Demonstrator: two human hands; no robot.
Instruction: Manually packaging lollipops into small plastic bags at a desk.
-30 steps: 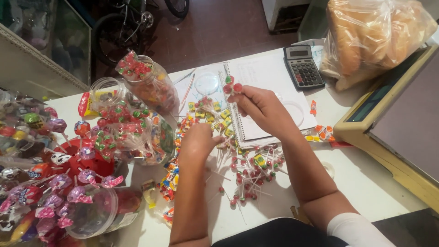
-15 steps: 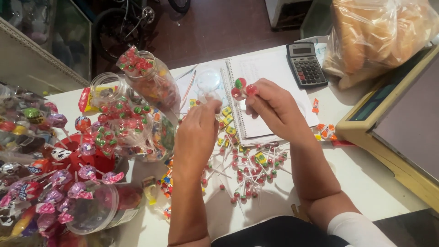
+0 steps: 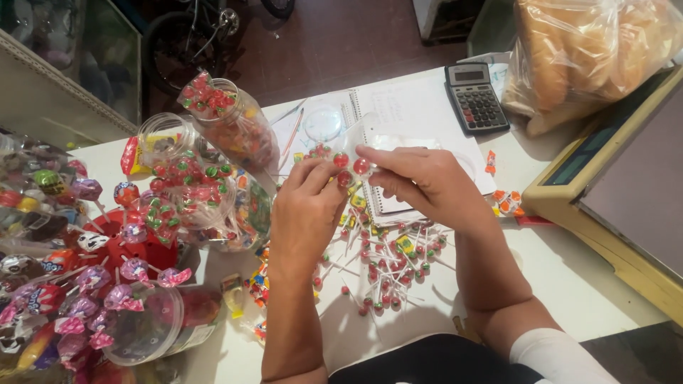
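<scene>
My left hand (image 3: 307, 210) and my right hand (image 3: 421, 183) meet above the white table (image 3: 569, 277), both pinching a small bunch of red lollipops (image 3: 346, 166) between the fingertips. Under the hands lies a loose heap of small lollipops (image 3: 388, 259) with white sticks and red and green heads. A spiral notebook (image 3: 416, 117) lies open just beyond the hands.
Clear jars of lollipops (image 3: 228, 124) stand at the left, next to a red stand of wrapped lollipops (image 3: 92, 277) and a plastic tub (image 3: 153, 327). A calculator (image 3: 475, 97) and a bag of bread (image 3: 583, 53) sit far right, beside a scale (image 3: 626, 192).
Both hands have come together and risen from the heap. The left hand lifted off the pile and now joins the right hand on the red lollipops.
</scene>
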